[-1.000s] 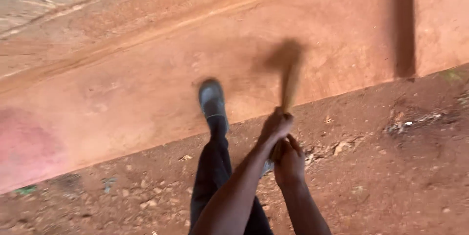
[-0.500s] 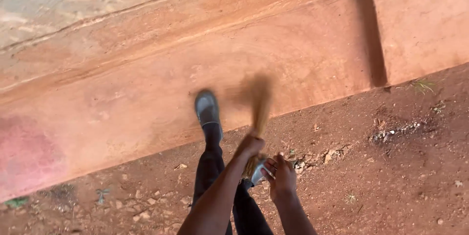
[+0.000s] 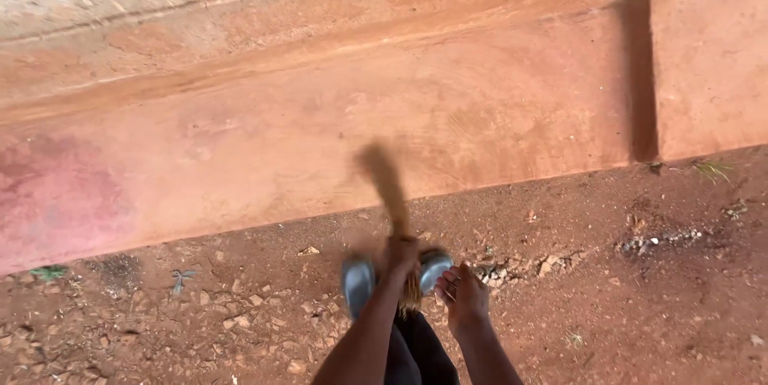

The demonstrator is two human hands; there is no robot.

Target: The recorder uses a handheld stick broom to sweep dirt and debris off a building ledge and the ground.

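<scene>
- I see the left hand (image 3: 400, 255) clenched around the base of a straw broom (image 3: 390, 193); fingers look wrapped tight, though motion blur smears the detail.
- Broom is a short bundle, no long handle, and angles up and left from that fist. Its blurred tip lies over the concrete slab (image 3: 264, 137), just past the slab's near edge.
- Right hand (image 3: 464, 293) sits just right of the broom's base, apart from it. Fingers are loosely curled and half open, holding nothing that I can make out.
- Two grey shoes (image 3: 358, 282) flank the broom's base, one on each side, both on the dirt ground (image 3: 608, 305) just short of the slab edge. Dark trouser legs (image 3: 416, 353) run down from them to the frame bottom.
- Slab is reddish with dust and has a dark vertical joint (image 3: 638, 81) well right of the broom.
- Small stones and scraps of debris (image 3: 520, 263) lie on the dirt right of the broom, near the slab edge.
- A green weed tuft (image 3: 50, 273) is far left of the broom, at the slab edge.
</scene>
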